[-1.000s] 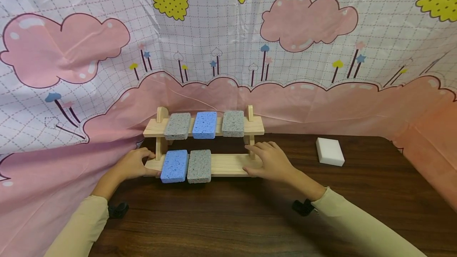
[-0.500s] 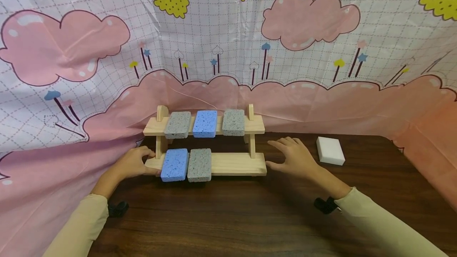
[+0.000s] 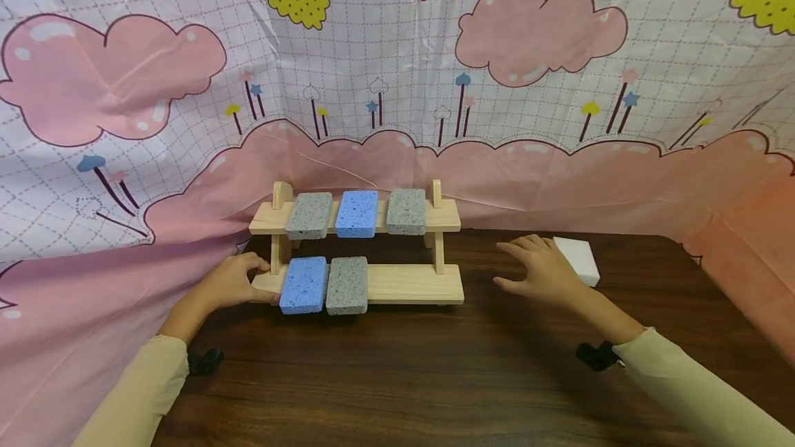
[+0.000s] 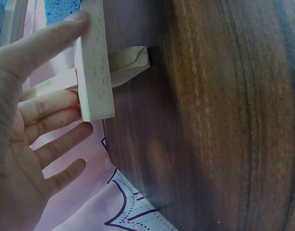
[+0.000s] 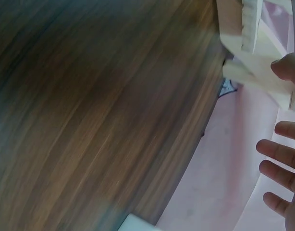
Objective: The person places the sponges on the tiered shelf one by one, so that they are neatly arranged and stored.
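A two-tier wooden rack (image 3: 415, 284) stands on the table. Its upper board carries a grey sponge (image 3: 310, 216), a blue sponge (image 3: 357, 214) and another grey sponge (image 3: 406, 212). On the lower board, a second blue sponge (image 3: 303, 285) lies beside a third grey sponge (image 3: 347, 285). My left hand (image 3: 232, 282) pinches the lower board's left end; in the left wrist view its thumb (image 4: 51, 41) presses one face and the fingers meet the other side. My right hand (image 3: 539, 273) is apart from the rack, fingers spread and holding nothing, overlapping a white sponge (image 3: 579, 260) in the head view.
The dark wooden table (image 3: 385, 378) runs back to a pink patterned cloth (image 3: 528, 178), which also hangs along the left and right sides. Small black devices are strapped at both wrists. In the right wrist view, a corner of the white sponge (image 5: 138, 224) shows at the bottom.
My right hand has let go of the rack's right end and moved right, to the white sponge's near left. My left hand stays at the rack's left end.
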The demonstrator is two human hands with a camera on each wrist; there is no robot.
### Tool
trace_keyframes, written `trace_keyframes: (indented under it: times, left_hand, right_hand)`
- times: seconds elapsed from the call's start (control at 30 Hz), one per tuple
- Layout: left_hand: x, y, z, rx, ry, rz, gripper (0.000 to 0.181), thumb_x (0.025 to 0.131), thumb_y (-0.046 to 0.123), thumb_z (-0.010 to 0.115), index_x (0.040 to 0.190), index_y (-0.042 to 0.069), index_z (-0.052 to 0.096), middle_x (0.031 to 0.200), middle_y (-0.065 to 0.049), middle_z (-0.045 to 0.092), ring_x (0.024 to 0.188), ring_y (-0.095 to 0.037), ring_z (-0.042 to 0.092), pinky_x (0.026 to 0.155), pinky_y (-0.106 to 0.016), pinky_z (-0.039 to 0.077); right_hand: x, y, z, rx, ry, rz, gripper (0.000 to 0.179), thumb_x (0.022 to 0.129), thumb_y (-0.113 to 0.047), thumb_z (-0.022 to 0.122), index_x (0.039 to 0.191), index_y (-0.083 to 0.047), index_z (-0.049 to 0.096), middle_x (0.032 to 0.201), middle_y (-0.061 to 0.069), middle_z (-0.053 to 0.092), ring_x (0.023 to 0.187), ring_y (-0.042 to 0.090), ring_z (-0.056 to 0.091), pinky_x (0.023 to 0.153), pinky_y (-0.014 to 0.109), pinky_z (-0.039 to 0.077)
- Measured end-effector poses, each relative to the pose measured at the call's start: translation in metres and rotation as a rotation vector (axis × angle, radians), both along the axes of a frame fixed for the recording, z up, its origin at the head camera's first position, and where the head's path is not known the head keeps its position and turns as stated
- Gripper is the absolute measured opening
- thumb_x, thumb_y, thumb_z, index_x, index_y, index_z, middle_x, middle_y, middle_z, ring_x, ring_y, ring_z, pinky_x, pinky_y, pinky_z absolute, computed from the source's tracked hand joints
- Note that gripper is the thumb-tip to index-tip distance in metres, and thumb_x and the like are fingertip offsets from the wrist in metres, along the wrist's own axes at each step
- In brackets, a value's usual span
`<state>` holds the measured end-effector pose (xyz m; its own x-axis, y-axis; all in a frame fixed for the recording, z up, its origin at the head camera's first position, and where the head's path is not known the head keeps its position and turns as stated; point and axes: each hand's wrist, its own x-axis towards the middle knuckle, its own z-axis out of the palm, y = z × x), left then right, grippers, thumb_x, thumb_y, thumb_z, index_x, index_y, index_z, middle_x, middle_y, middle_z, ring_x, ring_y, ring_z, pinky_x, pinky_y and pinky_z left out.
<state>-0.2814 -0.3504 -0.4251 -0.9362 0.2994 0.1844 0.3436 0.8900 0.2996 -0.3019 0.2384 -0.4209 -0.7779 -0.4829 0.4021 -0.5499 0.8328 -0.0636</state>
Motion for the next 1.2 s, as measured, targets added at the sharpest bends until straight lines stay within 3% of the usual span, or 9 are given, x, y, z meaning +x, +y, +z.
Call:
trace_keyframes:
  times: [0.4,0.8,1.2]
  left_hand:
    - [-0.001,-0.001,-0.001,-0.010,0.002,0.002,0.075,0.065,0.058,0.089,0.111,0.001,0.074,0.115,-0.016,0.070,0.101,-0.030,0.066,0.088,-0.047,0.052]
    - [0.002,0.000,0.001,-0.009,-0.001,0.011,0.075,0.065,0.057,0.089,0.112,0.000,0.073,0.116,-0.017,0.070,0.102,-0.032,0.066,0.089,-0.048,0.052]
    - [0.001,0.000,0.000,-0.012,0.002,0.009,0.075,0.065,0.059,0.089,0.111,0.002,0.074,0.114,-0.015,0.071,0.102,-0.031,0.066,0.089,-0.048,0.053]
  right_hand:
    - [-0.005,0.040,-0.001,0.021,0.014,0.041,0.065,0.080,-0.033,0.086,0.135,-0.005,0.064,0.126,0.020,0.065,0.119,0.042,0.055,0.097,0.065,0.043]
    - [-0.012,0.075,-0.004,0.051,-0.095,-0.015,0.077,0.079,-0.033,0.087,0.144,-0.006,0.055,0.140,0.022,0.056,0.128,0.046,0.045,0.100,0.070,0.034]
    - [-0.027,0.101,-0.013,0.105,-0.189,-0.075,0.092,0.077,-0.044,0.086,0.151,-0.005,0.047,0.152,0.024,0.045,0.137,0.050,0.036,0.105,0.073,0.027]
